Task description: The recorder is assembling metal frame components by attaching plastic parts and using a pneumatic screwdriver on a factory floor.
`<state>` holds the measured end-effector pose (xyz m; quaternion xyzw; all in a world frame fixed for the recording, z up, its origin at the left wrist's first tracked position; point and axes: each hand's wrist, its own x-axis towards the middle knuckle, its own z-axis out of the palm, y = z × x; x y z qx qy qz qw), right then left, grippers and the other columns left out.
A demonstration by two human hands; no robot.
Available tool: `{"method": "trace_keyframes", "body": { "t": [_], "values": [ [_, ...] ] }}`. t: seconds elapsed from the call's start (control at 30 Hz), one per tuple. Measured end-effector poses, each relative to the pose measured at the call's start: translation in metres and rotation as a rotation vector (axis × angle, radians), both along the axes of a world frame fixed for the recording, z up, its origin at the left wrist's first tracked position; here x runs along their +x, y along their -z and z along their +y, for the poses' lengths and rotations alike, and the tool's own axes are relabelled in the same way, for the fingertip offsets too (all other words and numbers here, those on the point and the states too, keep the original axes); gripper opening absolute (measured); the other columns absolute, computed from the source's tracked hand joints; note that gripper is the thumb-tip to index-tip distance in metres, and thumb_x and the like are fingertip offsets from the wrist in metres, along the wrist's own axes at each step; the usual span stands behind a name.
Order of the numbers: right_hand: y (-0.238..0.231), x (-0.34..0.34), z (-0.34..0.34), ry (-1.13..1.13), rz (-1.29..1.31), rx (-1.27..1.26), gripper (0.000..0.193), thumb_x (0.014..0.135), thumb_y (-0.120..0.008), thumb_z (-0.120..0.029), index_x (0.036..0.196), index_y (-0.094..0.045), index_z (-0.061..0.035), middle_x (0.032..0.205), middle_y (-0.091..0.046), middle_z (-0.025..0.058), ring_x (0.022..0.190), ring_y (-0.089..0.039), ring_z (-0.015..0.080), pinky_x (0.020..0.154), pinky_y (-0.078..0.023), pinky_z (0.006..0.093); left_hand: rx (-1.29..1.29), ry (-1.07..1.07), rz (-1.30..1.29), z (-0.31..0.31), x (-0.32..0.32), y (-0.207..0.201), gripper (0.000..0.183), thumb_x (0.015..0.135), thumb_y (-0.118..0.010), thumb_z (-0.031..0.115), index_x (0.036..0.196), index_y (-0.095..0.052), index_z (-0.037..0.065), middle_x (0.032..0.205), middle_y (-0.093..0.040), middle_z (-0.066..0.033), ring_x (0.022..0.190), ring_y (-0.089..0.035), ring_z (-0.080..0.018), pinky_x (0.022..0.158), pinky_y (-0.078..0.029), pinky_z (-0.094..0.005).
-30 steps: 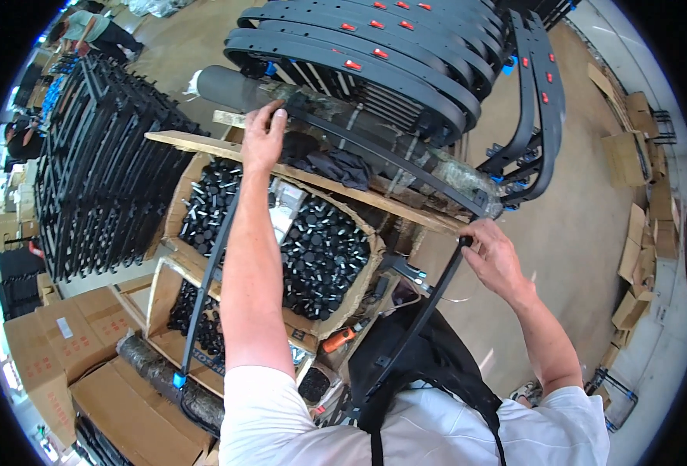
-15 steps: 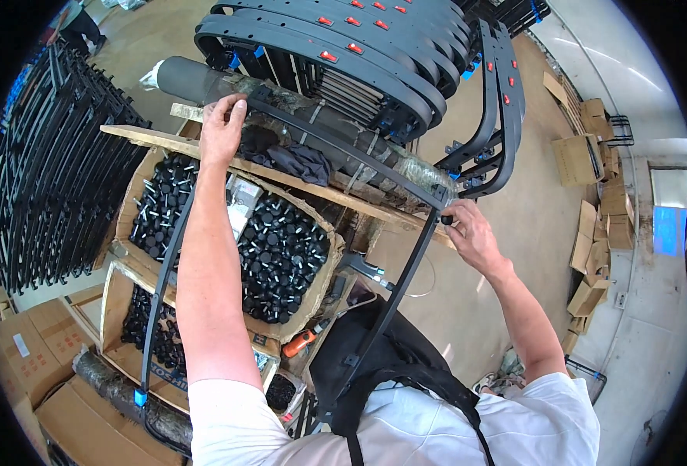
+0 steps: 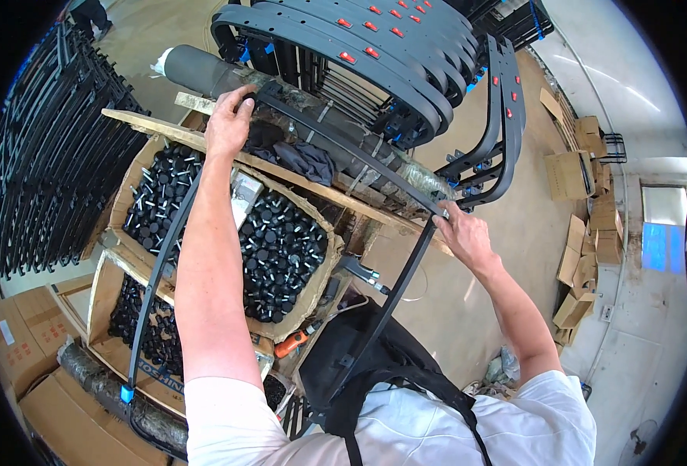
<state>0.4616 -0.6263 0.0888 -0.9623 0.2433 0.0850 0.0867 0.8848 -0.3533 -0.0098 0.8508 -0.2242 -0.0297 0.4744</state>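
Observation:
A black metal frame (image 3: pixel 351 152) lies across the bench, its two side bars running back toward me. At its far-left corner my left hand (image 3: pixel 230 124) is closed, thumb and forefinger pinching a small dark round piece (image 3: pixel 249 98) that looks like a black-headed screw foot. My right hand (image 3: pixel 465 233) is closed at the far-right corner, fingertips pressed together against the joint. They mostly hide the screw foot there. Below my left forearm, cardboard boxes hold many black-headed screw feet (image 3: pixel 280 252) with silver threads. A wrapped roll (image 3: pixel 196 71) lies beneath the frame's crossbar.
Curved black frames with red labels (image 3: pixel 371 52) stand stacked beyond the bench. More black frames (image 3: pixel 52 155) lean at the left. An orange-and-black tool (image 3: pixel 291 344) lies by the boxes, beside a black bag (image 3: pixel 324 361). Cardboard boxes (image 3: pixel 572 175) line the right wall.
My right fingers have closed in at the corner, covering the black screw foot that showed between them. My left hand stays at its corner, fingers slightly shifted. The whole view has moved a little.

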Motion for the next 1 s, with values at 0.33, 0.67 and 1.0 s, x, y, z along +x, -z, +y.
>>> {"method": "trace_keyframes", "body": {
  "t": [0.33, 0.67, 1.0],
  "values": [
    [-0.021, 0.005, 0.007, 0.02, 0.16, 0.134, 0.04, 0.099, -0.068, -0.033, 0.123, -0.057, -0.0038, 0.08, -0.072, 0.02, 0.081, -0.073, 0.0428, 0.075, -0.057, 0.0538, 0.019, -0.032, 0.026, 0.004, 0.0, 0.0, 0.033, 0.103, -0.063, 0.035, 0.135, -0.07, 0.031, 0.138, -0.067, -0.0077, 0.123, -0.067, -0.0276, 0.107, -0.05, -0.0418],
    [-0.023, 0.01, -0.003, 0.0, 0.307, -0.005, 0.039, 0.097, -0.068, -0.033, 0.118, -0.058, -0.0022, 0.082, -0.073, 0.022, 0.085, -0.073, 0.044, 0.078, -0.058, 0.0534, 0.098, -0.07, 0.024, -0.005, -0.006, -0.008, 0.03, 0.103, -0.064, 0.039, 0.132, -0.072, 0.034, 0.138, -0.066, -0.0054, 0.124, -0.067, -0.0273, 0.106, -0.05, -0.0434],
    [-0.008, 0.013, -0.001, 0.031, 0.174, 0.023, 0.044, 0.104, -0.06, -0.04, 0.13, -0.056, -0.0039, 0.089, -0.075, 0.0232, 0.089, -0.074, 0.0449, 0.084, -0.057, 0.0549, 0.06, -0.072, 0.075, -0.005, -0.005, -0.006, 0.033, 0.103, -0.062, 0.037, 0.134, -0.071, 0.029, 0.134, -0.071, -0.0055, 0.123, -0.068, -0.025, 0.107, -0.05, -0.0404]
  ]
}}
